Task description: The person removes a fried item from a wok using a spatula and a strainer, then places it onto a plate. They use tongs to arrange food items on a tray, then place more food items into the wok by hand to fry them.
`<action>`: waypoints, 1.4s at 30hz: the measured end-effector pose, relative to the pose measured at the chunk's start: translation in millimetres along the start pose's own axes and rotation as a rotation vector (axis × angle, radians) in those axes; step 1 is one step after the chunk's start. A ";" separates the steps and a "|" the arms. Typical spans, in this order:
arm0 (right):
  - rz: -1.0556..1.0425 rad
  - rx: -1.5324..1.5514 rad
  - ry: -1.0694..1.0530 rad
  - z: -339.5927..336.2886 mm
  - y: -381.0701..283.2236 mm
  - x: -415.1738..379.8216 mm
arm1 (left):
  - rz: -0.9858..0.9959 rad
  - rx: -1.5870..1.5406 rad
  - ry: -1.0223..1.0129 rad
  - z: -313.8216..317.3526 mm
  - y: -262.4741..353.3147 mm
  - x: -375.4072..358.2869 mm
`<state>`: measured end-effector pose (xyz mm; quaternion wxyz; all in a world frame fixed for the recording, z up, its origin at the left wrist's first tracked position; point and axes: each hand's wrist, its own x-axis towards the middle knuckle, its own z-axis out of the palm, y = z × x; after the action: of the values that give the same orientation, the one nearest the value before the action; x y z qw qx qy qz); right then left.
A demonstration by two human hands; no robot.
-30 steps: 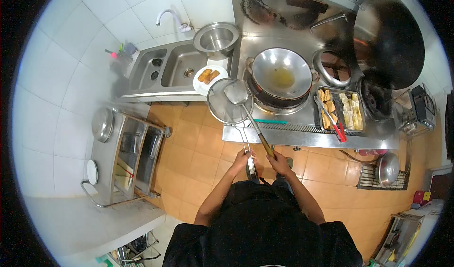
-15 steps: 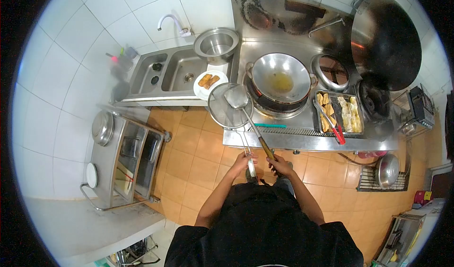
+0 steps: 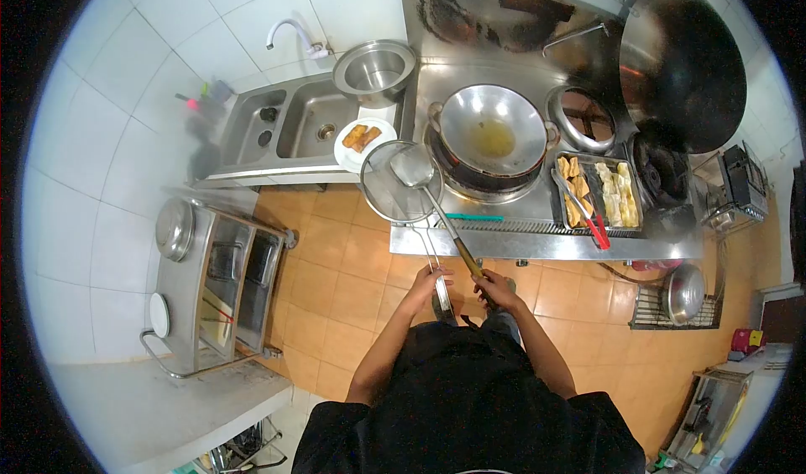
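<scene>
My left hand (image 3: 430,288) is closed round the metal handle of a round mesh strainer (image 3: 382,187). In my right hand (image 3: 497,291) is the wooden handle of a wok spatula (image 3: 414,168), whose metal head lies over the strainer's mesh. Both tools are held in front of the stove edge, left of a wok (image 3: 495,117) with a little yellowish oil in its bottom. Just beyond the strainer, a white plate (image 3: 342,153) carries browned fried pieces (image 3: 362,137).
On the stove, right of the wok, a metal tray (image 3: 595,220) holds fried and pale pieces, with red-handled tongs (image 3: 597,230) across it. A large dark wok (image 3: 684,71) leans at the back right. A pot (image 3: 374,72) stands by the sink (image 3: 315,120). A metal trolley (image 3: 220,293) is at left.
The view has shifted slightly, so the stove and sink appear a little higher and further left. Both hands keep their hold on the strainer and the spatula.
</scene>
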<state>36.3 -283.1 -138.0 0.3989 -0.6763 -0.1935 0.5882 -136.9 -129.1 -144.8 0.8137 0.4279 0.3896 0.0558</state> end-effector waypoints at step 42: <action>-0.120 -0.082 0.045 -19.9 22.3 -1.3 | -0.025 0.001 0.062 1.4 -5.8 3.6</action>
<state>50.3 -303.8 -154.5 0.4097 -0.6923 -0.2487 0.5395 -134.9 -132.2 -150.7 0.8017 0.4213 0.4198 0.0588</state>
